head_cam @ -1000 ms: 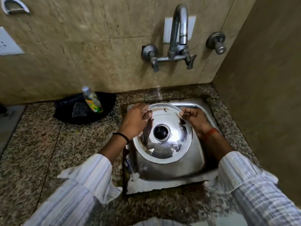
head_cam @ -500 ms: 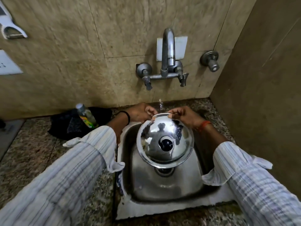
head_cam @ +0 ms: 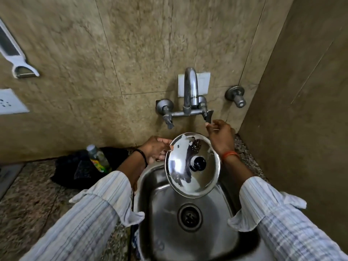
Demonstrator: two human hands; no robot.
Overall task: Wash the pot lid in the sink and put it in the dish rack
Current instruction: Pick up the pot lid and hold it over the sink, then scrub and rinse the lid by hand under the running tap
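A shiny steel pot lid (head_cam: 180, 166) with a black knob is held tilted above the steel sink (head_cam: 162, 219), its far rim near the wall. My left hand (head_cam: 157, 148) grips the lid's left rim. My right hand (head_cam: 220, 135) is off the lid and raised just under the faucet's right lever (head_cam: 208, 115), fingers pinched close to it. I cannot tell whether they touch the lever. The faucet spout (head_cam: 190, 87) stands above the lid; no water stream shows.
A black tray (head_cam: 75, 170) with a dish-soap bottle (head_cam: 98, 159) and a scrub pad sits on the granite counter left of the sink. A second tap (head_cam: 236, 97) is on the wall at right. A side wall (head_cam: 301, 110) closes in the right.
My right hand let go of the lid's rim and rose to the faucet's right lever. The lid now hangs from my left hand alone, slightly higher, and the view tipped upward.
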